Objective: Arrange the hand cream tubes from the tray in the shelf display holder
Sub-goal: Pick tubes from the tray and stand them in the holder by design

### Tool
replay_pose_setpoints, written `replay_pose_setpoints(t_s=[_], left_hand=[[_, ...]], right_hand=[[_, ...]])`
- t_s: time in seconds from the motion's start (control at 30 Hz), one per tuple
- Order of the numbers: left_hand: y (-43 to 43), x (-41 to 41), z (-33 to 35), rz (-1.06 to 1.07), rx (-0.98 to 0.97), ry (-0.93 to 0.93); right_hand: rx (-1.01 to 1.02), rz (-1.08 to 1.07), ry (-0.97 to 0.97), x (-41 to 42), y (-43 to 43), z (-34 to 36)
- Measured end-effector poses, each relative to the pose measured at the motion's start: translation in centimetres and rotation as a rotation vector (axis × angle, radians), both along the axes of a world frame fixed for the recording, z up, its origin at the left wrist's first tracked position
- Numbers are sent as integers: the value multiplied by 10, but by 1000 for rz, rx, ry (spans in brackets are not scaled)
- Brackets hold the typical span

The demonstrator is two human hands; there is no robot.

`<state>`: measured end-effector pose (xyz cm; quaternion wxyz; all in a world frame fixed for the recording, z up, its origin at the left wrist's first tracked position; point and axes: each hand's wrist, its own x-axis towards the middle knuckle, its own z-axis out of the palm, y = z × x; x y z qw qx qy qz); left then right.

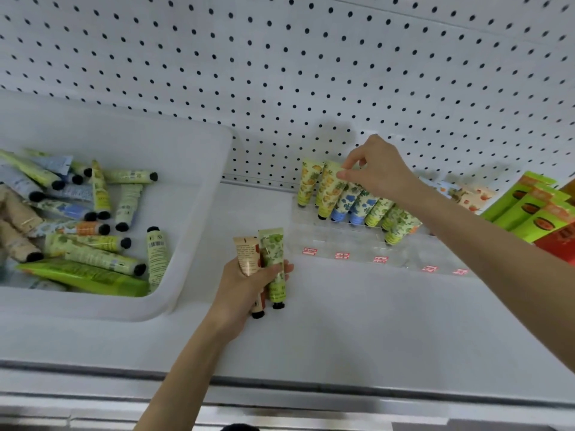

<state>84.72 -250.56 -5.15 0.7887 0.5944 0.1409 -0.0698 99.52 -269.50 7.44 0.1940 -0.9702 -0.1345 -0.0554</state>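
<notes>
- Left hand (249,284) was just below frame centre, at 7 o'clock of the display holder (342,241). Its fingers were wrapped round two tubes, caps down: a peach tube (247,256) and a green-leaf tube (273,259), side by side and touching.
- Right hand (376,169) was at 2 o'clock from centre. Thumb and forefinger pinched the top edge of the yellow-fruit tube (329,191), second from the left in the holder's back row.
- The holder was clear and stepped, on the shelf (342,321) against the pegboard (280,57).
- Its back row held tubes caps down and leaning: two yellow-fruit, two blue-flower, then green-leaf ones. Red labels ran along the front steps.
- White tray (199,194) sat at 9 o'clock, with loose tubes (93,231) piled flat inside.
- Green boxes (529,206) stood at 3 o'clock, past the holder.
</notes>
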Motion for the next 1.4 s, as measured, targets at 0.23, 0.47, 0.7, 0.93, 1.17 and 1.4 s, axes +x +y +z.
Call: replay_pose_setpoints(t_s=[0.23, 0.47, 0.7, 0.93, 1.17, 1.4], left_hand=[[1, 0, -3, 3, -26, -17], [0, 1, -2, 0, -11, -33], [0, 1, -4, -10, -25, -38], [0, 2, -4, 1, -23, -26], [-1, 2, -4, 12, -30, -27], [-1, 2, -4, 2, -50, -36]], right_hand=[[1, 5, 7, 11, 4, -13], [-34, 8, 0, 13, 6, -17], [-102, 55, -6, 18, 6, -17], [-96, 71, 15, 18, 8, -16], [-96, 67, 12, 24, 3, -19], [-107, 87, -16, 19, 6, -18]])
